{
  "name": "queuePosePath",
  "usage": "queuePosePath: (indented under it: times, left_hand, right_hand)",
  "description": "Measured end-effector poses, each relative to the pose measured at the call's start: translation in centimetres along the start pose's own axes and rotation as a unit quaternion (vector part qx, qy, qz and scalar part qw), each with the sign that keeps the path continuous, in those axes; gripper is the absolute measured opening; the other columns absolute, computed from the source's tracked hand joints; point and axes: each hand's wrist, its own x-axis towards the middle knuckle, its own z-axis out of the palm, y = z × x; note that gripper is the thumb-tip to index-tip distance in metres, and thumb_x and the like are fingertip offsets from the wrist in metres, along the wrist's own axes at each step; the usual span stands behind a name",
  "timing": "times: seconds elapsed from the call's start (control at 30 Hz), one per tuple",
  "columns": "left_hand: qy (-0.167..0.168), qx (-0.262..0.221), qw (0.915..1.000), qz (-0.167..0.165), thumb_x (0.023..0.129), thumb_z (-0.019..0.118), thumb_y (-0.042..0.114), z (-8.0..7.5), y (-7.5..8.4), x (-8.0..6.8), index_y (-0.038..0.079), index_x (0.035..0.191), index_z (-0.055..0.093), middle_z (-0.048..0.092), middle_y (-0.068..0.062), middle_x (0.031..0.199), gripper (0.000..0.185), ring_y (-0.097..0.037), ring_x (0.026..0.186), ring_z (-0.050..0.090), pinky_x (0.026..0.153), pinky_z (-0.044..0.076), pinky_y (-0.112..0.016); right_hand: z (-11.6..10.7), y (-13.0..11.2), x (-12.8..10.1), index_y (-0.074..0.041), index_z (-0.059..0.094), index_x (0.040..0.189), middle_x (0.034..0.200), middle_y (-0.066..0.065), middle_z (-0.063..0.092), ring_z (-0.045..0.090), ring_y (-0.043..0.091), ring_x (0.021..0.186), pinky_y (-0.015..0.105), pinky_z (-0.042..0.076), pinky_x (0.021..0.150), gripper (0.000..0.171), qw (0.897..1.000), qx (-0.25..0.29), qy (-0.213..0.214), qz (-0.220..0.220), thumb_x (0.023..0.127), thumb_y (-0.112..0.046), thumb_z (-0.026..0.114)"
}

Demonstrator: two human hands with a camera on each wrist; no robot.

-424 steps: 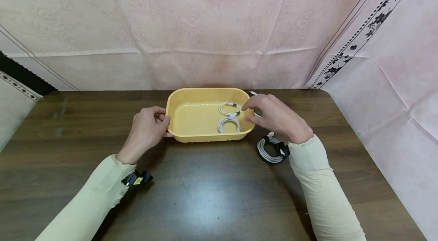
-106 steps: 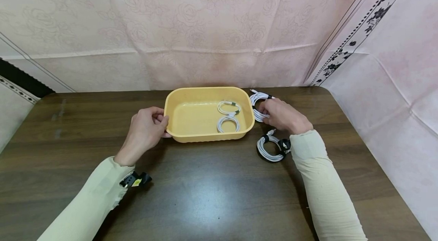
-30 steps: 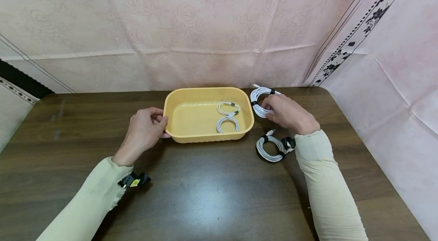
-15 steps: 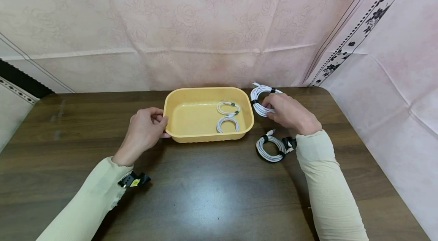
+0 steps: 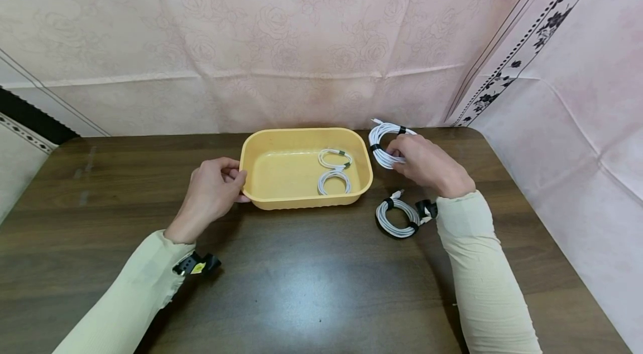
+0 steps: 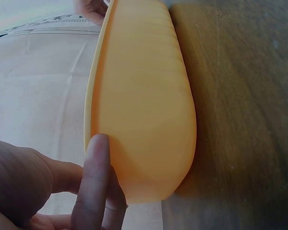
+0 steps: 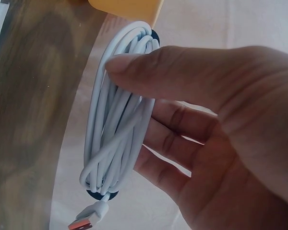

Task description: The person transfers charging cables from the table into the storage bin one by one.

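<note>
My left hand pinches the left end of a yellow plastic tub; in the left wrist view its fingers lie against the tub's outer wall. Right of the tub, my right hand grips a coiled white USB cable bound with black ties. The right wrist view shows the thumb pressed across the cable's loops, fingers behind, and the USB plug hanging at the lower end. Inside the tub, at its right side, lie two smaller white coiled cables, one behind the other.
Another coiled cable, greyish white with black ties, lies on the brown wooden table in front of my right hand, close to the right wrist. A pink-and-white patterned cloth hangs behind the table's back edge.
Over the last second my right hand has lifted the coiled USB cable slightly up and to the right in the head view. My left hand and the tub have stayed put.
</note>
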Motion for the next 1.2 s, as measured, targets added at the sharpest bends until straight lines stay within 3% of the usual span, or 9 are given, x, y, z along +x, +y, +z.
queuePosePath:
  times: [0.87, 1.2]
  left_hand:
    - [0.001, 0.003, 1.0000, -0.004, 0.103, 0.055, 0.014, -0.02, -0.01, 0.07, -0.007, 0.129, 0.059, 0.064, -0.021, 0.103, 0.034, -0.012, 0.068, 0.071, 0.069, 0.066, -0.033]
    - [0.000, 0.008, 1.0000, -0.003, 0.103, 0.054, 0.014, -0.02, -0.09, 0.15, -0.007, 0.129, 0.059, 0.064, -0.021, 0.103, 0.034, -0.013, 0.068, 0.072, 0.069, 0.066, -0.034]
  right_hand:
    - [-0.63, -0.31, -0.53, -0.004, 0.073, 0.099, 0.094, 0.006, 0.071, 0.061, 0.025, 0.087, 0.041, 0.052, 0.079, 0.013, 1.000, -0.004, 0.026, -0.012, 0.088, 0.002, 0.068]
    - [-0.76, -0.57, -0.67, -0.002, 0.073, 0.104, 0.104, 0.011, 0.072, 0.063, 0.028, 0.094, 0.045, 0.053, 0.084, 0.016, 1.000, 0.000, 0.030, -0.005, 0.089, 0.002, 0.067]
